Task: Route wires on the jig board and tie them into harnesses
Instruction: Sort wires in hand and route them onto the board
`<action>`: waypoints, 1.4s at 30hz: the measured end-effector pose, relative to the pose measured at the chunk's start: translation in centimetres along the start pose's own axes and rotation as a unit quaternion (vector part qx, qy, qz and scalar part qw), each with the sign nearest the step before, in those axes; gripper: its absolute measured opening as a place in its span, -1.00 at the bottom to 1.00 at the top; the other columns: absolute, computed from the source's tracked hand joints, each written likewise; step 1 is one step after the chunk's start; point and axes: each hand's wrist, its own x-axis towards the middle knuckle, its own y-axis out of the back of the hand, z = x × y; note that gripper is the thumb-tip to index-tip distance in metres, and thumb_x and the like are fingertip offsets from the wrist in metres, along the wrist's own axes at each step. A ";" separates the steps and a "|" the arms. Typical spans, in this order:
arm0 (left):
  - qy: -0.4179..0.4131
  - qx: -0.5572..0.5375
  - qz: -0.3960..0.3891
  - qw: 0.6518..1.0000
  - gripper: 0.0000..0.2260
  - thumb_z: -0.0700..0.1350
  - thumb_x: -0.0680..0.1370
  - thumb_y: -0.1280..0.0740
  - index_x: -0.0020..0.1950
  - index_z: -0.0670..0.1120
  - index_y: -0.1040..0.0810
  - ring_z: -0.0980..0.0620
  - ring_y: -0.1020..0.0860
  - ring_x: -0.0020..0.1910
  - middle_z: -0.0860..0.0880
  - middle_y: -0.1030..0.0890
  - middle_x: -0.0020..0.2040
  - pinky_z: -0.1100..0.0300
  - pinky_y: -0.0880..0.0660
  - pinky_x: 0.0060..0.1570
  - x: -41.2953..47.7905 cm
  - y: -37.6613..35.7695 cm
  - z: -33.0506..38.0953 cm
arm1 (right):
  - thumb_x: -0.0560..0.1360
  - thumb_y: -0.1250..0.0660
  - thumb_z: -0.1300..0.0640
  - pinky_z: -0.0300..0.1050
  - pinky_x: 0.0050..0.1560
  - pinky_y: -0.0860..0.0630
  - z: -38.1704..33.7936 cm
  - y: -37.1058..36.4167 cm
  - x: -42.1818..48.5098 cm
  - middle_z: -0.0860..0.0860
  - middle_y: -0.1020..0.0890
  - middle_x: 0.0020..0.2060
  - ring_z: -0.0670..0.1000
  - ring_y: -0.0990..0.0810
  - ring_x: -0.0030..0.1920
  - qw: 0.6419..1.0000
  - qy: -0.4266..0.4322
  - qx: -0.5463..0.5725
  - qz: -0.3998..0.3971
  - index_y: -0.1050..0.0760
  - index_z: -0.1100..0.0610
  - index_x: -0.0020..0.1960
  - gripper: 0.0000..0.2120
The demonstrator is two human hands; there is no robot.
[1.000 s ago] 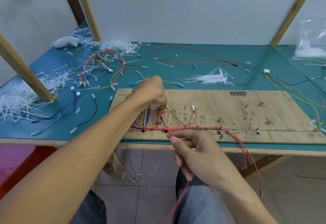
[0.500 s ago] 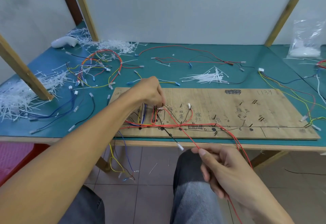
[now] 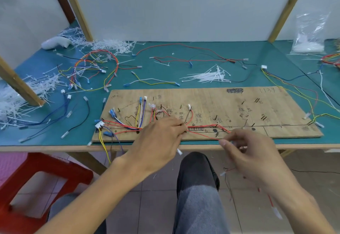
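**Worktop** (image 3: 161,71): green surface carrying the jig board (image 3: 211,101), which lies flat with its long axis left to right.

**Red wire bundle** (image 3: 204,127): runs along the board's near edge on the same axis. Its free tails hang below the worktop's near edge.

**Hands:** my left hand (image 3: 158,141) pinches the bundle at mid-board. My right hand (image 3: 252,152) pinches one red strand just off the near edge, and the strand lies straight between the two.

**Handling:** I judge the wire light, limp and slippery. Grip it by the insulation close to a peg (image 3: 215,118), never by its ends.
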 end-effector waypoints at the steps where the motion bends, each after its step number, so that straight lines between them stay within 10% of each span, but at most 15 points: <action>1: 0.001 0.008 0.020 1.000 -0.79 -0.14 0.65 -0.39 0.25 -0.11 -0.72 -0.04 -0.63 0.29 -0.03 -0.71 0.23 0.01 -0.56 0.35 -0.4 -0.4 0.3 | 0.56 -0.46 -0.08 -0.16 -0.34 -0.51 0.0 0.5 0.6 -0.19 -0.66 -0.35 -0.17 -0.61 -0.33 0.999 0.012 -0.043 0.020 -0.61 -0.13 -0.22 -0.82; 11: 0.029 0.087 -0.026 0.995 -0.53 0.03 0.77 0.00 0.65 -0.08 -0.33 0.03 -0.21 0.66 -0.04 -0.35 0.63 0.17 0.18 0.59 -1.1 -0.8 1.7 | 0.52 -0.55 0.03 -0.07 -0.20 -0.37 -0.2 0.7 6.3 -0.12 -0.60 -0.29 -0.09 -0.51 -0.25 0.975 0.091 -0.188 0.073 -0.70 -0.02 -0.09 -0.95; 20: 0.054 0.086 -0.039 0.994 -0.52 0.03 0.76 0.02 0.67 -0.06 -0.29 0.05 -0.19 0.67 -0.02 -0.33 0.65 0.15 0.12 0.65 -0.8 -0.8 2.0 | 0.59 -0.39 0.21 0.00 -0.17 -0.49 0.3 1.5 0.9 -0.05 -0.54 -0.15 0.09 -0.57 -0.14 0.959 0.061 -0.276 0.009 -0.75 -0.02 0.00 -0.81; 27: 0.055 0.082 -0.036 0.994 -0.53 0.01 0.74 -0.03 0.64 -0.06 -0.36 0.07 -0.24 0.64 -0.02 -0.37 0.63 0.16 0.11 0.64 -0.5 -0.7 2.0 | 0.62 -0.18 -0.31 -0.06 -0.04 -0.58 -0.5 1.7 -6.3 -0.14 -0.48 -0.06 -0.03 -0.61 0.04 0.922 -0.039 -0.371 -0.103 -0.42 -0.10 -0.06 -0.70; 32: 0.055 0.079 -0.035 0.995 -0.53 -0.01 0.74 -0.05 0.64 -0.07 -0.35 0.06 -0.24 0.64 -0.03 -0.37 0.63 0.13 0.08 0.65 -0.6 -0.8 2.0 | 0.59 -0.19 -0.33 -0.07 -0.25 -0.50 -2.4 2.1 -3.7 -0.18 -0.53 -0.19 0.01 -0.58 -0.07 0.916 0.019 -0.398 0.053 -0.58 -0.14 -0.10 -0.66; 37: 0.058 0.081 -0.032 0.995 -0.54 -0.02 0.73 -0.07 0.62 -0.08 -0.38 0.05 -0.28 0.63 -0.03 -0.40 0.61 0.11 0.04 0.66 -0.6 -0.9 2.1 | 0.65 -0.36 -0.04 0.04 0.01 -0.54 -2.4 -1.6 3.0 -0.06 -0.59 0.06 0.05 -0.52 0.14 0.958 0.095 -0.262 0.069 -0.67 0.01 0.27 -0.74; 42: 0.049 0.088 -0.027 0.995 -0.54 -0.04 0.75 -0.05 0.64 -0.10 -0.34 0.00 -0.24 0.65 -0.07 -0.36 0.63 0.06 0.04 0.68 -0.8 -1.0 2.1 | 0.61 -0.42 0.10 0.05 -0.10 -0.52 -0.4 -3.3 4.1 -0.02 -0.60 -0.15 0.04 -0.51 -0.08 0.960 0.121 -0.214 0.132 -0.76 0.13 0.07 -0.82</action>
